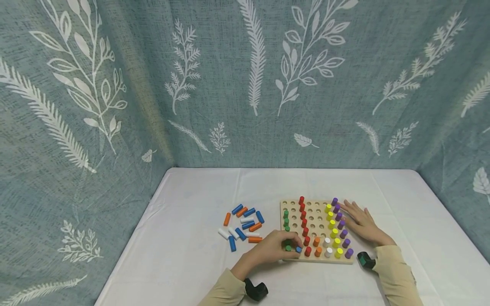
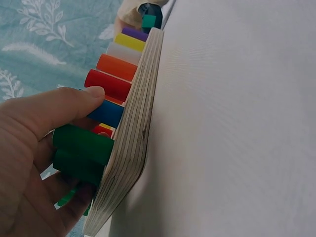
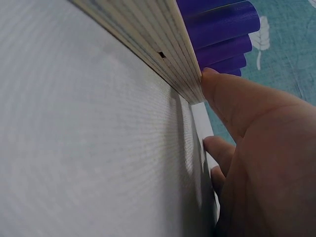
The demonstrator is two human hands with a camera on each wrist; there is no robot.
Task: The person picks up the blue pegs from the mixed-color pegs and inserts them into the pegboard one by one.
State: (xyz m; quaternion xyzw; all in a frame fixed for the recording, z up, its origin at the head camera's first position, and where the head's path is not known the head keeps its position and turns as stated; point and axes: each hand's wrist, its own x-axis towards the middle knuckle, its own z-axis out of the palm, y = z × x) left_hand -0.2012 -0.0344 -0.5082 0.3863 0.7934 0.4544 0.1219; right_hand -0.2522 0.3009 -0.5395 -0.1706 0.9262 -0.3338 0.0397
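A wooden pegboard (image 1: pixel 317 260) lies on the table with colored pegs standing in its holes. At its near edge my left hand (image 1: pixel 273 246) pinches a blue peg (image 2: pixel 107 114), upright between a green peg (image 2: pixel 84 144) and a red peg (image 2: pixel 109 86). The blue peg's lower end meets the board; how deep it sits I cannot tell. Along the right side, my right hand (image 1: pixel 361 222) rests with fingers spread, its thumb touching the board's edge near the purple pegs (image 3: pixel 224 24). The left fingers partly hide the green column.
Loose blue, orange (image 1: pixel 255 240) and white pegs lie scattered on the white tablecloth (image 1: pixel 183 255) left of the board. Full columns of red (image 1: pixel 304 223), yellow (image 1: pixel 332 224) and purple pegs stand in it, with shorter orange and white ones. A patterned curtain (image 1: pixel 237 85) hangs behind.
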